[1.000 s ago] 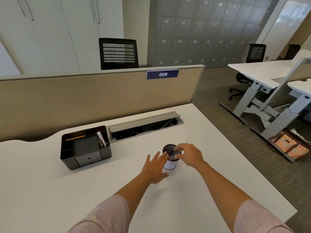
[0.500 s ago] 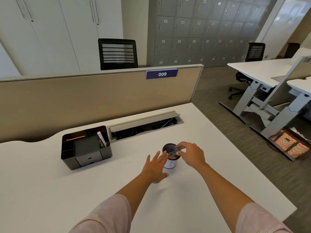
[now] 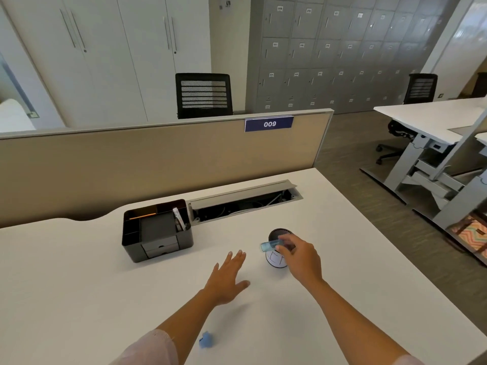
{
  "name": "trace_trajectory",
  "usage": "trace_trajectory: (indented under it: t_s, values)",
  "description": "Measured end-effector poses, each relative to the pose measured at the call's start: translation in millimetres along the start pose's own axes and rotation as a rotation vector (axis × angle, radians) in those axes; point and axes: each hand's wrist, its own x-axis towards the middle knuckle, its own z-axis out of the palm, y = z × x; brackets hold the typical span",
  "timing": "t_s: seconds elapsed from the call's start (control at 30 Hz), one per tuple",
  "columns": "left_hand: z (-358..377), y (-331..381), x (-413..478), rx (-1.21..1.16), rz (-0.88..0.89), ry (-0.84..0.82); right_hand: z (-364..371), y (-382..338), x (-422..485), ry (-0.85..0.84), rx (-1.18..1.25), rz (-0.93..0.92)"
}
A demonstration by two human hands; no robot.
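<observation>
The white bench [image 3: 79, 299] carries everything, its far edge backed by a beige partition [image 3: 158, 164] that closes the workplace off from the room behind. Just in front of the partition a cable trough [image 3: 245, 204] stands with its lid raised, wires showing inside, well apart from the work. To its left sits a black organiser [image 3: 181, 241], square to the bench edge, with a pen-like stick leaning in its right compartment. It is within reach, so it is likely where small things get sorted. The left hand [image 3: 226, 280] hovers low over the bench between the organiser and the cup, its fingers straight and spread and its grip empty. It seems ready to steady the cup or to receive what comes next. The right hand [image 3: 303, 262] reaches over the cup from the near right side, its grip closed in a fingertip pinch on one end of the tube. The cup [image 3: 275, 259] stands upright on the bench, dark at the mouth and white at the wall, and nothing braces it. The pale blue tube [image 3: 271, 245] lies almost level across the left rim of the cup, its free end pointing left toward the organiser. Pinching it at the end keeps the fingers clear of the narrow mouth. A small blue scrap [image 3: 205, 339] lies on the bench near the left forearm, well apart from the cup.
</observation>
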Motion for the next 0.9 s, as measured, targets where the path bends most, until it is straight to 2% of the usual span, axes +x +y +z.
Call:
trace_trajectory:
  t_s: [0.23, 0.37, 0.6, 0.8, 0.9]
  values:
    - [8, -53, -66, -0.132, -0.142, -0.006, 45, -9, -46, -0.176, 0.135, 0.006]
    - [17, -59, -99, -0.240, -0.227, -0.015, 66, -9, -73, -0.265, 0.257, 0.095]
    - [36, -51, -130, -0.114, -0.219, -0.084, 89, -5, -111, -0.363, 0.389, 0.285]
    - [46, -45, -140, 0.002, -0.246, 0.012, 97, -7, -130, -0.417, 0.465, 0.484]
    - [49, -44, -143, -0.081, -0.274, 0.055, 100, -8, -137, -0.438, 0.501, 0.515]
